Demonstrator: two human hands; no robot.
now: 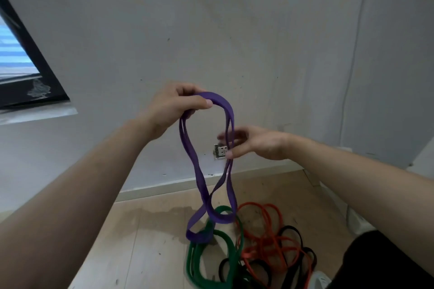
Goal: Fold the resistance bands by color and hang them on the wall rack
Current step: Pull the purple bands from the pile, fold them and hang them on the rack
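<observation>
Your left grip (178, 103) pinches the purple band (198, 176); right grip (258, 144) spread, empty. Its dangling loops may snag the green band (227, 245) below.

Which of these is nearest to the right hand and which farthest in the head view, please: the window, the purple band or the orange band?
1. Purple band: hanging from the left hand, its strands run right at the right hand's fingertips.
2. Orange band: on the floor, below that hand.
3. Window: on the wall at far left.
</observation>
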